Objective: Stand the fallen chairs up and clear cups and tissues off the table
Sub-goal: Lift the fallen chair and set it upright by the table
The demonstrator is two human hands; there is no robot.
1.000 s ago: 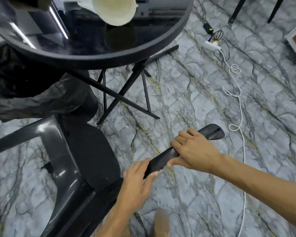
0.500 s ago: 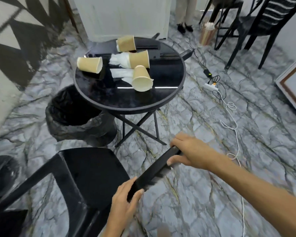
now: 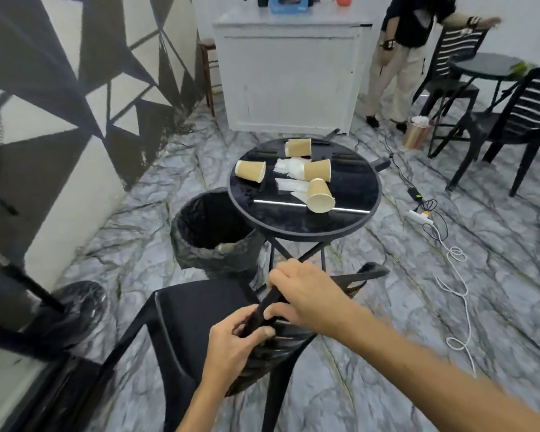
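A black plastic chair (image 3: 194, 319) stands tilted in front of me, its seat facing left. My left hand (image 3: 234, 344) and my right hand (image 3: 306, 294) both grip the top rail of its backrest. Beyond it is a round black table (image 3: 356, 194) carrying several tipped-over brown paper cups, such as a paper cup (image 3: 320, 194) at the front and a paper cup (image 3: 250, 170) at the left, and crumpled white tissues (image 3: 289, 168) between them.
A bin lined with a black bag (image 3: 212, 232) stands left of the table. A white power strip and cable (image 3: 449, 254) trail across the marble floor on the right. Two black chairs (image 3: 512, 120), a second table and a standing person (image 3: 399, 57) are at the back right. White counter (image 3: 290, 73) behind.
The chair has risen from lying on the floor to nearly upright, both hands lifting its backrest. My view has swung up from the floor, so the whole table now shows.
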